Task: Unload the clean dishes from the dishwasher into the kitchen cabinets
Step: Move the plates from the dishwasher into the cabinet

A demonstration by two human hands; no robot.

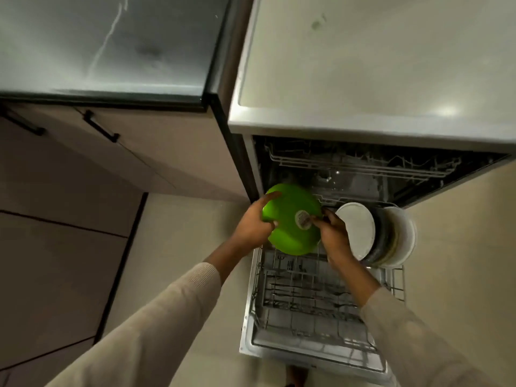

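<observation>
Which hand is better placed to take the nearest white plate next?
Probably the right hand: it is next to the white plate, while the left hand holds the green bowl on its far side, away from it.

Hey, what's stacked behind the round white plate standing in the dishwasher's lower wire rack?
Behind the round white plate stand dark plates, then a white dish, all edge-on. Their faces and count are hidden.
</observation>
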